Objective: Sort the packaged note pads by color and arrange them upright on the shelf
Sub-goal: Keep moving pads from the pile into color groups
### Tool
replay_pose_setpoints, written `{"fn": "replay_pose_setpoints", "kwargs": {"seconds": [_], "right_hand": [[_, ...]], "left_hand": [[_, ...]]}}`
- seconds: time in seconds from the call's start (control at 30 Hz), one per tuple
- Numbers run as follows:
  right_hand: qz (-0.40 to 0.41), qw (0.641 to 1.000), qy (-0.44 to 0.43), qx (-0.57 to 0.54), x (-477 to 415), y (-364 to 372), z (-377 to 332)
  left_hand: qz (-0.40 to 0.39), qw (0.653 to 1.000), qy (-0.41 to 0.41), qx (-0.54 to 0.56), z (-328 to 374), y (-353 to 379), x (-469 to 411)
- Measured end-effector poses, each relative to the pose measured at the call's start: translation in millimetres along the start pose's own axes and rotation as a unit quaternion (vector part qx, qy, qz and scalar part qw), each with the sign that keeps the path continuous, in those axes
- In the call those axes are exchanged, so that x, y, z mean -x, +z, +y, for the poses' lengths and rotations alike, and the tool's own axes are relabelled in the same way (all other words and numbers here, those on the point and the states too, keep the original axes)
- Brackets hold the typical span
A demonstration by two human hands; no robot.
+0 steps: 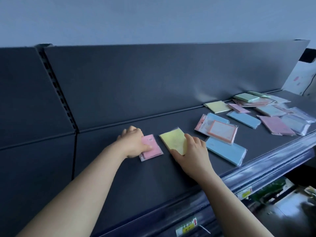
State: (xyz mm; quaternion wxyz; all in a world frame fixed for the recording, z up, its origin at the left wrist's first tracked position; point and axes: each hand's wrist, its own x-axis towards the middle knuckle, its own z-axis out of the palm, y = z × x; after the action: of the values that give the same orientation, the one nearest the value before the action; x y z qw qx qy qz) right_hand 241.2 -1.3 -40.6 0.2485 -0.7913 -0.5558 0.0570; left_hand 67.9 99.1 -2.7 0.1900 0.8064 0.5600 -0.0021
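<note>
Pale grey-blue wall (153, 17) fills the top of view. Dark slotted metal upright (57, 93) runs diagonally at left. White carton with pink marks (299, 79) leans at far right. Yellow-white price label with red arrow (187, 225) sits on the glossy dark front rail (266, 170); second price label (245, 194) farther right. Green packaged goods (268, 189) below, blurred.

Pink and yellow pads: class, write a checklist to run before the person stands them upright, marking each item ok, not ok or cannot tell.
1. Grip of left hand on pink pad: ok.
2. Grip of right hand on yellow pad: ok.
3. Both upright: not ok, they lie flat on the shelf.
4. Bare space before the back panel: ok.
5. Sorting of other pads: not ok, colours mixed at right.
6. Stiff enough to stand alone: cannot tell.
</note>
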Motion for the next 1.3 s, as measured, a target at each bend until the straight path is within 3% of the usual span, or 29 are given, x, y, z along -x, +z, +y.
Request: {"fn": "replay_pose_setpoints", "kwargs": {"seconds": [0.2, 0.5, 0.67, 1.1, 1.3], "right_hand": [[-0.031, 0.988, -0.026, -0.149, 5.2, -8.6, 0.4], [-0.109, 0.945, -0.06, -0.303, 9.6, -14.6, -26.1], [-0.168, 0.919, -0.102, -0.342, 23.9, -3.3, -66.3], [-0.255, 0.872, -0.212, -0.36, 96.3, 17.3, -205.7], [-0.265, 0.855, -0.245, -0.373, 156.7, 41.6, -294.1]], "left_hand": [[0.083, 0.976, -0.069, 0.189, 5.5, 10.1, 38.2], [0.25, 0.918, -0.134, 0.276, -16.3, 20.9, 106.5], [0.362, 0.859, -0.172, 0.319, -43.6, 22.7, 154.3], [0.492, 0.763, -0.279, 0.312, -142.8, 11.6, 271.9], [0.519, 0.75, -0.288, 0.291, -222.0, 0.8, 340.6]]}}
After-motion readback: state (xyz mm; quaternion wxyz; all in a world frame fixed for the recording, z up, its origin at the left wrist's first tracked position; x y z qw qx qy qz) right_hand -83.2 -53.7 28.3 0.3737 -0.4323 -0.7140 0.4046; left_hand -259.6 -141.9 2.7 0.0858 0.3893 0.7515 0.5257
